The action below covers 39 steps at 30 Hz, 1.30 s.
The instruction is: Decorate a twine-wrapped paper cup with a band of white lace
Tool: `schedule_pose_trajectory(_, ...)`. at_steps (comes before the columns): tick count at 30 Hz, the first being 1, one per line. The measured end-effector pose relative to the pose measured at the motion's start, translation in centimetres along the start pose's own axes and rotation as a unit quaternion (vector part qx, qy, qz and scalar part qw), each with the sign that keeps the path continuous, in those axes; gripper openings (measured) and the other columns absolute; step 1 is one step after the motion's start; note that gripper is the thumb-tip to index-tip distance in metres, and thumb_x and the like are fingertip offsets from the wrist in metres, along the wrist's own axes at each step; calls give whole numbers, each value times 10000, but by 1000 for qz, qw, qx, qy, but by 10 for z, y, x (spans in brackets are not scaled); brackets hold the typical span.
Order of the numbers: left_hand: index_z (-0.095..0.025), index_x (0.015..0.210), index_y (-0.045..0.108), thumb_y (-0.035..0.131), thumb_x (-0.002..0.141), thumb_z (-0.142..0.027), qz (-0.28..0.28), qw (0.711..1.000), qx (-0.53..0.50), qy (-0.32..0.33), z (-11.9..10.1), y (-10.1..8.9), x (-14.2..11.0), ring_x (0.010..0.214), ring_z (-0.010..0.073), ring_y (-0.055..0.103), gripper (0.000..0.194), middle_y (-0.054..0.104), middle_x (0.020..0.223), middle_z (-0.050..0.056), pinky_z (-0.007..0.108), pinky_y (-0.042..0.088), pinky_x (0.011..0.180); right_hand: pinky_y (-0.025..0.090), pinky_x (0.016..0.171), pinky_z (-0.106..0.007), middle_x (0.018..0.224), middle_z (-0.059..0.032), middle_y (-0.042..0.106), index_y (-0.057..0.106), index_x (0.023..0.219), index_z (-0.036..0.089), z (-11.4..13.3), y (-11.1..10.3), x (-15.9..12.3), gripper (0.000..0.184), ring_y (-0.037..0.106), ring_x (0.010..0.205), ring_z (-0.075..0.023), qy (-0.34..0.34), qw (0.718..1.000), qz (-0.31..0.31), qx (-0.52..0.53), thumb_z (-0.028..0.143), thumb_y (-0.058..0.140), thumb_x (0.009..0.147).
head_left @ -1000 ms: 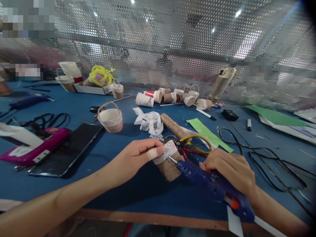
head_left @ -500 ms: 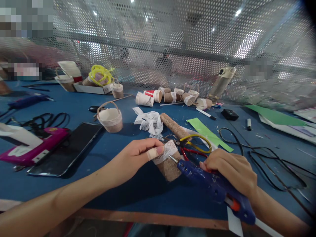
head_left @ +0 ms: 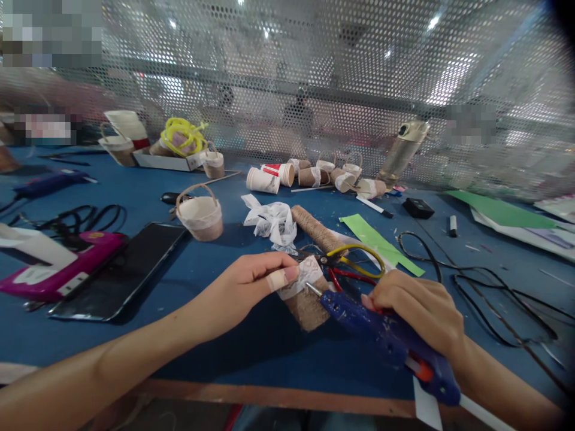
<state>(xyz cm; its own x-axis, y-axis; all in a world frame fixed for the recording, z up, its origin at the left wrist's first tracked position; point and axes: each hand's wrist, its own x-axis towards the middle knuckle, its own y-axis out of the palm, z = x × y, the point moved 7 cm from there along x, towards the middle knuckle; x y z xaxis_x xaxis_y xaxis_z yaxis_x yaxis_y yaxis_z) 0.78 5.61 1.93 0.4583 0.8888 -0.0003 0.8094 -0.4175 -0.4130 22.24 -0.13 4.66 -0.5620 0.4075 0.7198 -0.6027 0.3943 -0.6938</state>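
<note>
Between thumb and fingers, my left hand (head_left: 260,276) pinches the rim of a small twine-wrapped cup (head_left: 309,308), which lies tilted with white lace around its upper part. A bandage covers part of the left thumb. My right hand (head_left: 417,305) is wrapped round a blue hot glue gun (head_left: 381,335), with a white glue stick coming out of its rear end. The gun's metal nozzle meets the cup at the lace's edge. Just behind the cup lie scissors (head_left: 359,261) with yellow and red handles, a roll of twine (head_left: 317,230) and a crumpled lace strip (head_left: 272,221).
A little handled basket (head_left: 202,218), a phone (head_left: 121,269) and a magenta glue gun (head_left: 67,272) lie at left. Several cups and baskets (head_left: 314,175) line the back near a bottle (head_left: 406,149). Black cable (head_left: 494,293) and green paper (head_left: 381,242) are at right.
The glue gun and my right hand have shifted very slightly left, with the nozzle still at the lace's edge. My left hand and the cup have hardly moved.
</note>
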Motion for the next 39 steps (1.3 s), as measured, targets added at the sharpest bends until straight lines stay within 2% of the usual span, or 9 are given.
schedule_pose_trajectory(7,-168,899,707,541,990,-460,12,1000,-10,-8,0,2,0,863,191,608,348,712,897,27,260,453,804,410,553,-241,711,11,552,515,779,175,-1,-1,0,246,562,611,-95,5,1000,-11,-7,5,651,895)
schedule_pose_trajectory(14,-170,906,710,548,985,-471,12,1000,-14,-10,2,2,0,863,185,596,351,705,894,19,248,440,789,446,588,-243,715,23,575,535,799,186,1,2,-1,218,568,612,-95,-4,1000,18,7,30,618,929)
schedule_pose_trajectory(19,-175,893,710,553,984,-453,7,1000,-23,-13,0,1,0,850,185,591,332,697,878,21,252,444,789,422,555,-236,714,20,557,520,786,183,0,-3,0,239,562,615,-94,0,1000,-5,-9,14,638,907)
schedule_pose_trajectory(24,-174,873,711,557,980,-452,2,1000,-11,-6,0,0,0,830,184,591,335,702,862,21,251,446,773,450,575,-241,701,27,570,521,787,198,2,0,1,226,572,604,-102,-14,1000,13,-1,53,603,941)
schedule_pose_trajectory(29,-170,890,705,548,984,-466,11,1000,-20,-11,1,2,-1,839,183,585,348,692,873,23,253,447,783,425,562,-231,710,25,554,519,788,189,-1,-2,0,233,554,617,-88,-3,1000,-1,-13,33,622,928)
schedule_pose_trajectory(39,-169,887,703,545,982,-459,11,1000,-8,-7,2,2,0,855,194,593,343,695,879,28,262,461,793,435,581,-243,697,36,562,519,786,202,0,1,-1,228,555,593,-93,-8,1000,14,-16,77,601,957)
